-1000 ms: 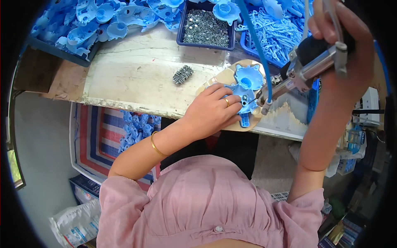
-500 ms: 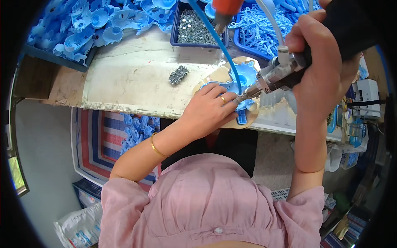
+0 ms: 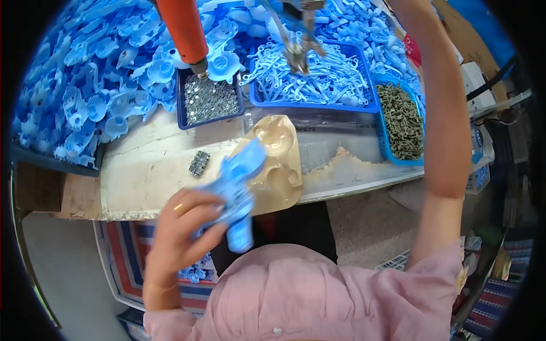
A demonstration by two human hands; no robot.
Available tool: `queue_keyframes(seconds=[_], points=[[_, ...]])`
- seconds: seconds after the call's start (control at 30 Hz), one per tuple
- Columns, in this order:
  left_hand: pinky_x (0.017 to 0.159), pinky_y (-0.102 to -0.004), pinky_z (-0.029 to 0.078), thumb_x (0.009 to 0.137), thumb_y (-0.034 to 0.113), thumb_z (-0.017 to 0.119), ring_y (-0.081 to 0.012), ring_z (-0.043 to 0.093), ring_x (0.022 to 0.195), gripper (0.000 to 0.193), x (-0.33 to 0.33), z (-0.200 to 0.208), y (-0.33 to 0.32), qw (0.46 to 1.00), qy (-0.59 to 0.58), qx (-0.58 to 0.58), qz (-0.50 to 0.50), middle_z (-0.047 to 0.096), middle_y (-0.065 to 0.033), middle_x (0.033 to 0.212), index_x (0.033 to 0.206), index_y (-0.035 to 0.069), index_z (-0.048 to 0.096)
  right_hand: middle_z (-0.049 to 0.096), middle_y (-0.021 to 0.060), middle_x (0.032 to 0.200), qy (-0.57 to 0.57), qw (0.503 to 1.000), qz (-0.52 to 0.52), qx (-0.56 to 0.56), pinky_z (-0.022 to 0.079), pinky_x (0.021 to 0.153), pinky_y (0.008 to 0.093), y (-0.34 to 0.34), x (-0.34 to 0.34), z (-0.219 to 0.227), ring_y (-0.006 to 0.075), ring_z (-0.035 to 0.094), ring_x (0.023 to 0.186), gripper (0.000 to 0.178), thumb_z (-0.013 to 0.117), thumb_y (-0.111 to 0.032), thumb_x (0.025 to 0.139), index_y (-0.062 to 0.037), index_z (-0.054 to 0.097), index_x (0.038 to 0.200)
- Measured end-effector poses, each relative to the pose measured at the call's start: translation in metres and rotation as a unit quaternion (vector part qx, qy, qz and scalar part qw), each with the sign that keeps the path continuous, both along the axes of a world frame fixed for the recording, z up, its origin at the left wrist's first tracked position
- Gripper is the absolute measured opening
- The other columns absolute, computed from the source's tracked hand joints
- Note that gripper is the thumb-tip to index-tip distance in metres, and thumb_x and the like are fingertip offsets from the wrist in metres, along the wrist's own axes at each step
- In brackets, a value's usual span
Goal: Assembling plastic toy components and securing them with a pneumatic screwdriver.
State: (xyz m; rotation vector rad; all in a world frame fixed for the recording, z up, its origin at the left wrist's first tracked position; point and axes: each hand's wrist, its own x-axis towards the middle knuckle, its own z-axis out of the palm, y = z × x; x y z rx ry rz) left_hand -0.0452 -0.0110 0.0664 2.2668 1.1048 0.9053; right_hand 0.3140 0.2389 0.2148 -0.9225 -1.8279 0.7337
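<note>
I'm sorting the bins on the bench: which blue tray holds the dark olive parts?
The narrow tray at far right. The small tray holds shiny silver screws, and the wide tray between them holds pale blue strips.

My worn pale workbench (image 3: 148, 170) carries a tan moulded jig (image 3: 278, 165), blue plastic trays (image 3: 310, 102) of screws and parts, and a small metal clump (image 3: 199, 163).

Dark blue tray of small silver screws (image 3: 209, 101) at worktop (image 3: 149, 170) rear; blue tray of pale blue strips (image 3: 318, 79) beside it; tray of dark green pieces (image 3: 401, 120) far right; heap of blue plastic shells (image 3: 85, 85) left; small metal cluster (image 3: 199, 163) on bare worktop; orange cylinder (image 3: 183, 31) hanging above screws.
</note>
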Motion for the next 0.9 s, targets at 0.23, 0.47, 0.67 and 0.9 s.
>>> queue_keyframes(seconds=[0.23, 0.47, 0.67, 0.9], points=[[0.083, -0.0414, 0.05, 0.076, 0.015, 0.076, -0.0341, 0.066, 0.092, 0.039, -0.09, 0.069, -0.08, 0.92, 0.296, -0.193, 0.169, 0.07, -0.0166, 0.103, 0.111, 0.001, 0.065, 0.071, 0.0109, 0.1, -0.423, 0.86, -0.286, -0.002, 0.054, 0.086, 0.0357, 0.075, 0.184, -0.173, 0.0259, 0.07, 0.095, 0.029, 0.064, -0.001, 0.086, -0.0082, 0.071, 0.114], [0.091, -0.0436, 0.049, 0.082, 0.025, 0.078, -0.0375, 0.063, 0.102, 0.052, -0.057, 0.041, -0.044, 0.937, 0.245, -0.178, 0.175, 0.069, -0.0171, 0.11, 0.126, 0.001, 0.063, 0.063, 0.0135, 0.11, -0.549, 0.799, -0.244, 0.024, 0.05, 0.09, 0.0451, 0.075, 0.183, -0.223, 0.0362, 0.06, 0.112, 0.025, 0.069, -0.001, 0.082, -0.0089, 0.065, 0.106], [0.092, -0.0428, 0.05, 0.083, 0.014, 0.075, -0.0358, 0.064, 0.107, 0.046, 0.005, 0.022, 0.011, 0.976, 0.198, -0.088, -0.025, 0.069, -0.0147, 0.119, 0.127, 0.004, 0.063, 0.066, 0.0127, 0.103, -0.453, 0.848, -0.265, 0.073, 0.052, 0.081, 0.0423, 0.05, 0.188, -0.192, 0.0327, 0.066, 0.093, 0.014, 0.062, -0.012, 0.095, -0.008, 0.06, 0.108], [0.083, -0.0389, 0.055, 0.082, 0.006, 0.073, -0.0317, 0.066, 0.099, 0.052, 0.102, -0.02, 0.062, 0.99, 0.019, 0.115, -0.074, 0.061, -0.0125, 0.137, 0.133, 0.007, 0.061, 0.063, 0.0036, 0.097, -0.187, 0.888, 0.227, -0.352, 0.053, 0.067, 0.0251, -0.095, 0.018, -0.124, 0.0088, 0.063, 0.074, 0.023, 0.055, -0.021, 0.106, -0.0014, 0.066, 0.11]])
